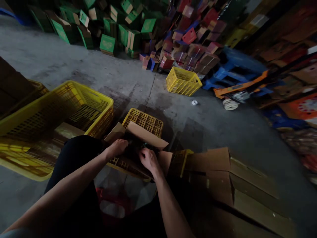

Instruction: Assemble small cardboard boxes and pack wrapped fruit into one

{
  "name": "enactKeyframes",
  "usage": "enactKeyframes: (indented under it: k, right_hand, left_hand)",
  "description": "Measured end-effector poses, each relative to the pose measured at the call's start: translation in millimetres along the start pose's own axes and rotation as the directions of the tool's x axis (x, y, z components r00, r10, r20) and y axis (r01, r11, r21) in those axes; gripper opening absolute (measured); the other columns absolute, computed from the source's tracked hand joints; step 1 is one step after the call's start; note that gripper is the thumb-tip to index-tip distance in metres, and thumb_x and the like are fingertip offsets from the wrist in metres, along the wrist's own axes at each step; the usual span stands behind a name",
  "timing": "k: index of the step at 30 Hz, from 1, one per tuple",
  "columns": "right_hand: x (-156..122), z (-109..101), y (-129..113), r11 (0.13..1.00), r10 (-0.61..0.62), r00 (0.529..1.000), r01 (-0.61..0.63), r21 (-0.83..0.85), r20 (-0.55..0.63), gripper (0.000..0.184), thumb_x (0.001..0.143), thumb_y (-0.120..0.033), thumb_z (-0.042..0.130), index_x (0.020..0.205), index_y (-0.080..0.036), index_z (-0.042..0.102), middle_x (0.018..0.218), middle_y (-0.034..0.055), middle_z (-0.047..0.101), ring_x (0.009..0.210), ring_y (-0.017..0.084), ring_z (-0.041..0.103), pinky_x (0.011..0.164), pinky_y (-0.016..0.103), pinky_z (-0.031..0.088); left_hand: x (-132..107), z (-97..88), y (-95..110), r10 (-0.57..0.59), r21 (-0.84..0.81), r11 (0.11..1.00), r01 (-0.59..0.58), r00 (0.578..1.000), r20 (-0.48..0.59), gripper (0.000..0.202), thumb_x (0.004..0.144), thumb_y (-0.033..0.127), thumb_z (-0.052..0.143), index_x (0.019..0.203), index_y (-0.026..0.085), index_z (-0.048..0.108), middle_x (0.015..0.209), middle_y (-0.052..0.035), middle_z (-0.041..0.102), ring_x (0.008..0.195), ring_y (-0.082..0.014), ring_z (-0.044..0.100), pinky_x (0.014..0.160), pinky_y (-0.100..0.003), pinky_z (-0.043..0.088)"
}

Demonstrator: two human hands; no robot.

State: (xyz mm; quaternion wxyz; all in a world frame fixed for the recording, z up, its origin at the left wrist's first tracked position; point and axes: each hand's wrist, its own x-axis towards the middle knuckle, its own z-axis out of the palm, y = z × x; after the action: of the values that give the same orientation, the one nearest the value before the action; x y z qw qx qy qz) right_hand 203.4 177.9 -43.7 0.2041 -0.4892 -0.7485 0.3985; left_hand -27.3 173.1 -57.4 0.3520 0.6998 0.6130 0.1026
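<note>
In front of me an open cardboard box (147,136) rests on a yellow plastic crate (145,118) with a grid surface, its flaps spread outward. Its inside is dark, and the contents are hard to make out. My left hand (118,147) is at the box's left side, fingers curled down over the opening. Reaching into the right part of the box, my right hand (148,158) has its fingers bent together. Whatever either hand grips is hidden in shadow.
To the left stands a large yellow crate (109,107) with a cardboard piece (68,130) inside. Stacked cardboard boxes (218,186) are at right. Farther off are a smaller yellow crate (183,82), an orange pallet jack (241,85), blue pallets (230,71) and piled green boxes (107,43).
</note>
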Motion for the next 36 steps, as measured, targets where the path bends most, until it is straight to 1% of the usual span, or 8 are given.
enactKeyframes:
  k: [6,10,12,16,19,26,30,36]
  right_hand:
    - [-7,-32,-2,0.938,0.201,0.965,-0.141,0.317,-0.165,0.022,0.086,-0.040,0.063,0.072,-0.028,0.075,0.079,-0.0007,0.075,0.078,0.022,0.068,0.073,0.031,0.052]
    - [-16,-44,-6,0.828,0.282,0.911,-0.073,0.556,-0.301,0.027,0.083,-0.043,0.065,0.062,-0.026,0.067,0.073,-0.0007,0.069,0.076,0.020,0.063,0.068,0.028,0.049]
    - [-20,-46,-7,0.796,0.290,0.890,-0.021,0.605,-0.351,0.027,0.082,-0.042,0.066,0.061,-0.025,0.066,0.074,-0.0002,0.068,0.077,0.020,0.062,0.068,0.028,0.048]
    - [-24,-47,-3,0.749,0.293,0.877,0.037,0.661,-0.381,0.027,0.082,-0.040,0.068,0.061,-0.023,0.066,0.076,0.0002,0.068,0.076,0.019,0.063,0.070,0.029,0.048]
    - [-25,-48,0,0.714,0.293,0.884,0.051,0.699,-0.363,0.023,0.081,-0.041,0.072,0.067,-0.023,0.067,0.080,0.0008,0.070,0.083,0.021,0.068,0.077,0.031,0.050]
    - [-26,-52,-2,0.686,0.274,0.915,0.028,0.727,-0.295,0.029,0.074,-0.042,0.084,0.093,-0.027,0.069,0.108,0.0023,0.075,0.116,0.026,0.068,0.109,0.042,0.047]
    - [-28,-54,-1,0.674,0.350,0.909,-0.076,0.735,-0.227,0.049,0.073,-0.046,0.086,0.115,-0.029,0.068,0.116,0.0028,0.074,0.114,0.025,0.067,0.100,0.040,0.055]
    - [-30,-52,5,0.622,0.408,0.903,-0.167,0.765,-0.135,0.039,0.069,-0.051,0.088,0.093,-0.025,0.069,0.096,0.0006,0.074,0.091,0.021,0.070,0.076,0.031,0.059]
  left_hand:
    - [11,4.9,8,0.038,-0.222,0.974,-0.055,0.996,-0.083,0.042,0.079,0.012,0.059,0.117,0.020,0.074,0.115,-0.0148,0.074,0.112,-0.0321,0.066,0.104,-0.041,0.046]
    - [17,2.7,23,0.032,-0.466,0.883,-0.061,0.997,-0.069,0.052,0.083,0.022,0.061,0.135,0.019,0.066,0.117,-0.0119,0.075,0.107,-0.0298,0.070,0.093,-0.037,0.054]
    - [15,2.4,31,0.035,-0.656,0.754,-0.004,0.999,0.033,0.052,0.085,0.029,0.063,0.136,0.019,0.065,0.112,-0.0102,0.075,0.100,-0.0284,0.072,0.084,-0.037,0.058]
    - [9,4.4,47,0.059,-0.928,0.334,0.165,0.979,0.196,0.051,0.076,0.037,0.083,0.122,0.020,0.072,0.119,-0.0107,0.072,0.105,-0.0290,0.069,0.082,-0.040,0.059]
    - [8,6.7,54,-0.026,-0.958,0.238,0.160,0.987,0.158,0.046,0.064,0.038,0.093,0.101,0.018,0.074,0.103,-0.0077,0.073,0.094,-0.0242,0.070,0.081,-0.038,0.059]
    - [10,8.2,63,-0.162,-0.970,0.240,0.049,0.987,0.010,0.050,0.058,0.048,0.094,0.085,0.017,0.067,0.085,-0.0012,0.068,0.080,-0.0174,0.067,0.073,-0.032,0.059]
    - [10,7.9,66,-0.209,-0.960,0.281,0.000,0.976,-0.061,0.051,0.062,0.054,0.090,0.089,0.017,0.067,0.087,-0.0016,0.069,0.082,-0.0179,0.067,0.073,-0.030,0.058]
    - [11,8.4,67,-0.175,-0.880,0.464,-0.099,0.964,-0.200,0.048,0.071,0.059,0.082,0.088,0.016,0.069,0.082,-0.0017,0.068,0.079,-0.0169,0.064,0.068,-0.024,0.053]
